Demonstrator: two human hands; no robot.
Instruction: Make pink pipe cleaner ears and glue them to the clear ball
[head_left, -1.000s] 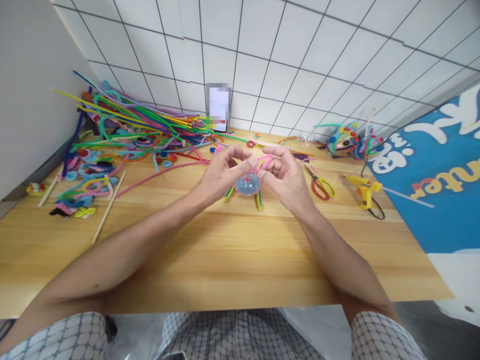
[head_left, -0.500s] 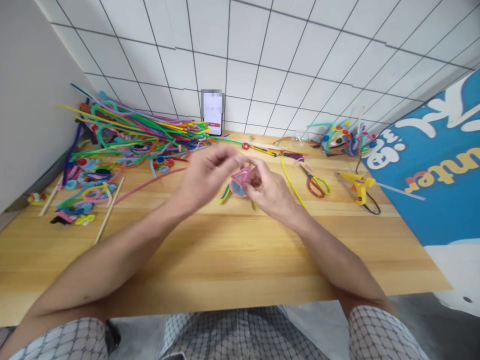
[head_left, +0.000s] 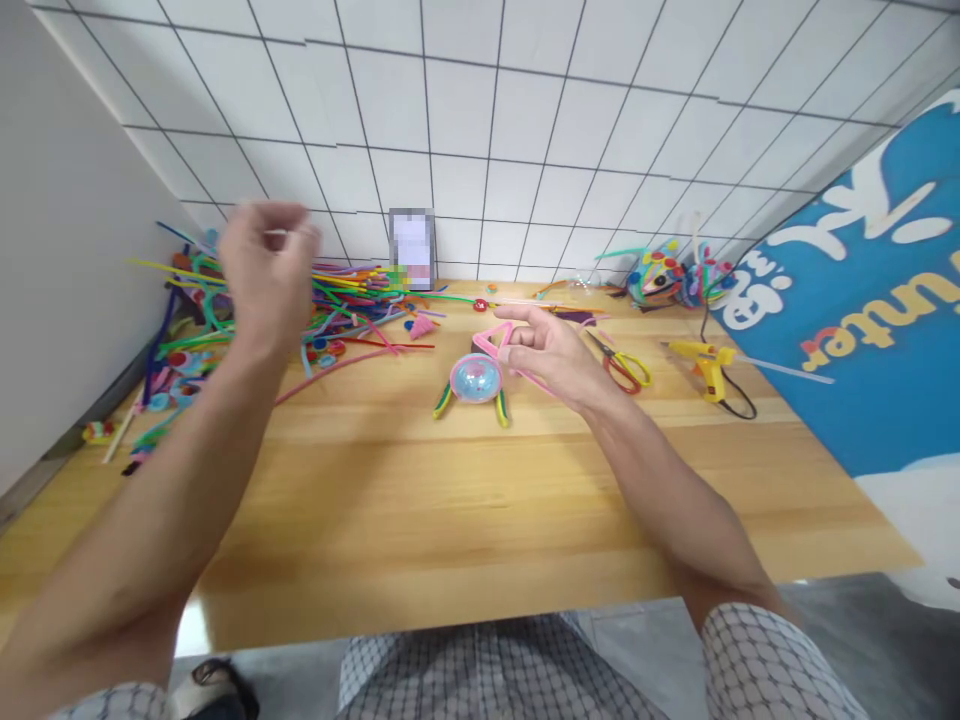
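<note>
Currently, right hand point(head_left: 546, 352) fingers pinched on pink pipe cleaner point(head_left: 487, 338) just above blue ball point(head_left: 475, 378) on table point(head_left: 450, 500), left hand point(head_left: 264, 270) over pipe-cleaner pile point(head_left: 352, 300), blurred, finger state cannot be told.

Wooden tabletop point(head_left: 450, 500): red/yellow-handled scissors point(head_left: 626, 368) lying flat, yellow hot glue gun point(head_left: 701, 357) just right of them, black cord attached. Phone point(head_left: 412, 249) propped upright against white tiled wall point(head_left: 562, 130). Finished pipe-cleaner figures point(head_left: 664, 277) at back right, beside blue banner point(head_left: 862, 330).
</note>
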